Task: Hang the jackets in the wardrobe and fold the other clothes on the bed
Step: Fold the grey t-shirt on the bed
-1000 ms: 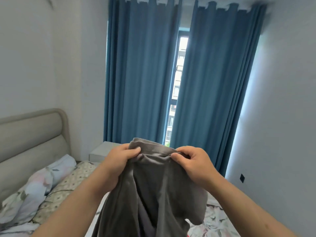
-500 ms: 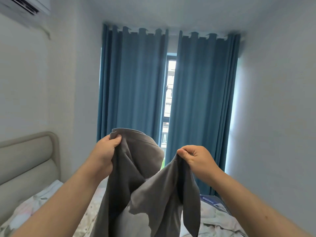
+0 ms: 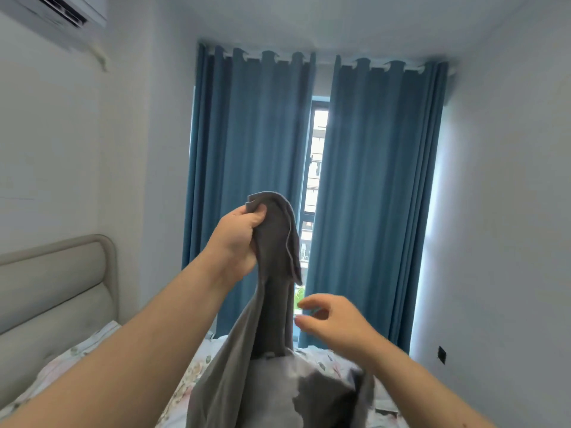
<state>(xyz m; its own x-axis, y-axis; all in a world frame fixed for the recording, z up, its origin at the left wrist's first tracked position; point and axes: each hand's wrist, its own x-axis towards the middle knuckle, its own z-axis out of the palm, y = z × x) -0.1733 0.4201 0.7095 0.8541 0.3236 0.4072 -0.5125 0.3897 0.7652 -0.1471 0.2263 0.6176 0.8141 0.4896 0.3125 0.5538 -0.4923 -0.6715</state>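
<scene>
Left hand (image 3: 238, 239) grips grey garment (image 3: 272, 304) hanging in long folds

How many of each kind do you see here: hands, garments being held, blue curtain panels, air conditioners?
Hands: 2, the left hand and the right hand
Grey garment: 1
Blue curtain panels: 2, the left curtain panel and the right curtain panel
Air conditioner: 1
Total: 6

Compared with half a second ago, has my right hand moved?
Yes. The right hand has let go of the gray garment and dropped lower against the right blue curtain, drifting left toward the window gap.
</scene>
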